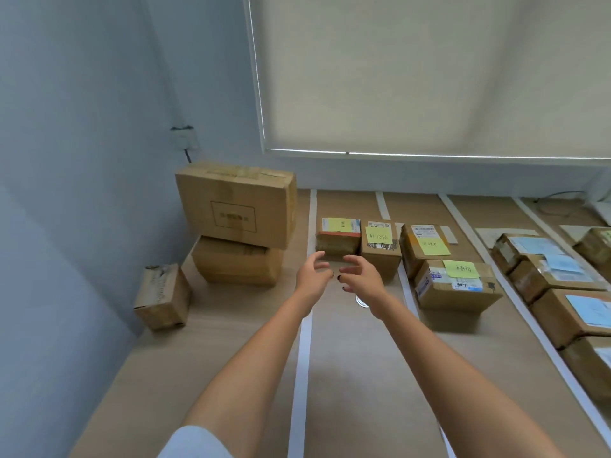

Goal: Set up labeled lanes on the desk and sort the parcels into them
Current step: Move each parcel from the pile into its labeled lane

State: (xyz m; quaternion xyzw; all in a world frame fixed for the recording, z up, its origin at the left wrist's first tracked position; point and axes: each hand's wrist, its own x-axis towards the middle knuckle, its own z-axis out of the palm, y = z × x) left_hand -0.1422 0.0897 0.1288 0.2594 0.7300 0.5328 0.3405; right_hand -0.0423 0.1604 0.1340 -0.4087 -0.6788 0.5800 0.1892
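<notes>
Both hands, left (312, 276) and right (358, 276), reach empty with fingers spread toward the small parcel (338, 241) at twelve o'clock on the taped tabletop (347, 375), likely to square it in its lane

Two bare forearms in view, entering from bottom edge of frame, one left of centre, one right of centre. No watch, bracelet or ring visible on either wrist or hand. Left hand (310, 276): no glove; nails not visible. Right hand (362, 277): no glove; dark polish on visible nails, seen on thumb and one finger. Pale light-blue short sleeve (195, 441) at bottom edge, left of centre, on left upper arm. Right sleeve out of frame.
</notes>
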